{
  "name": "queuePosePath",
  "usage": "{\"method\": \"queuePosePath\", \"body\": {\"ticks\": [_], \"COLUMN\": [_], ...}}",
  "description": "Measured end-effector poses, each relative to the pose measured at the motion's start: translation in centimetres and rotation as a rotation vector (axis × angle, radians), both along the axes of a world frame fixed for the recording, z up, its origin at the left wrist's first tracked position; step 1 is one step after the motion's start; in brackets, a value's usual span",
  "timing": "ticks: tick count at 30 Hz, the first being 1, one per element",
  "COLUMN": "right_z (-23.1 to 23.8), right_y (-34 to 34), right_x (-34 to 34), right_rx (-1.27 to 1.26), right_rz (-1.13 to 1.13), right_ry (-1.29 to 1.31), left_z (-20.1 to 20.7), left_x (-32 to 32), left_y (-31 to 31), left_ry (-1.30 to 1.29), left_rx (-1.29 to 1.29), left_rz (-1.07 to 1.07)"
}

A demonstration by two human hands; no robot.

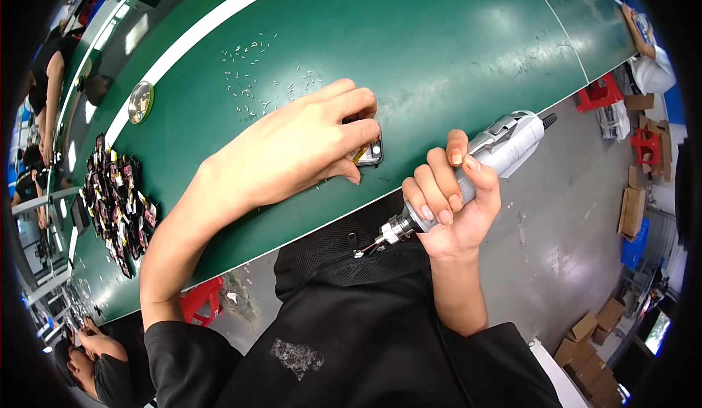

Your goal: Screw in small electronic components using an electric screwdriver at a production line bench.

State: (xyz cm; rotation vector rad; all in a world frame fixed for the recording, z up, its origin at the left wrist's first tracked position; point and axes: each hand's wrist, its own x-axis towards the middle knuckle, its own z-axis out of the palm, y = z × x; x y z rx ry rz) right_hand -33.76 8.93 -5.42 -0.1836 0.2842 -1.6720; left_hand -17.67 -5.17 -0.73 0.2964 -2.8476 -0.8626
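Note:
On the green tabletop [439,57], close to its near edge, lies a small black-cased device [375,153] with a light part and a yellow strip showing. My left hand [318,130] arches over it, fingers curled down and closed around it, so most of it is hidden. Off the table's edge, my right hand [455,199] wraps round a grey electric screwdriver [506,145]. Its metal nose and thin bit [369,248] point down and left, above my black clothing and apart from the device. At the bit's tip is a small bright piece, possibly a screw.
Tiny loose screws [248,79] are scattered beyond my left hand. Farther left are a round dish [140,102] and a heap of small black parts [117,207]. A person [110,357] works at lower left. Red stools [203,302] and cardboard boxes [592,357] stand around.

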Motion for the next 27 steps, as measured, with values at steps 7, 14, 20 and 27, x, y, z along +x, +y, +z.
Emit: {"method": "queuePosePath", "body": {"ticks": [7, 14, 20, 27], "right_z": [-0.1, -0.3, -0.1, -0.4], "right_y": [0.0, 0.0, 0.0, 0.2], "right_x": [-0.1, -0.2, 0.1, 0.0], "right_rx": [-0.008, 0.009, 0.010, 0.040], "right_rz": [0.003, 0.000, -0.002, 0.015], "right_ry": [0.016, 0.009, 0.015, 0.012], "left_z": [0.7, 1.7, 2.0, 0.9], "left_x": [-0.1, 0.1, 0.5, 0.2], "left_y": [-1.3, -0.7, -1.3, 1.8], "left_ry": [-0.040, -0.147, -0.112, -0.094], "left_rx": [0.001, -0.103, -0.026, -0.176], "left_rz": [-0.106, -0.093, -0.100, 0.027]}}
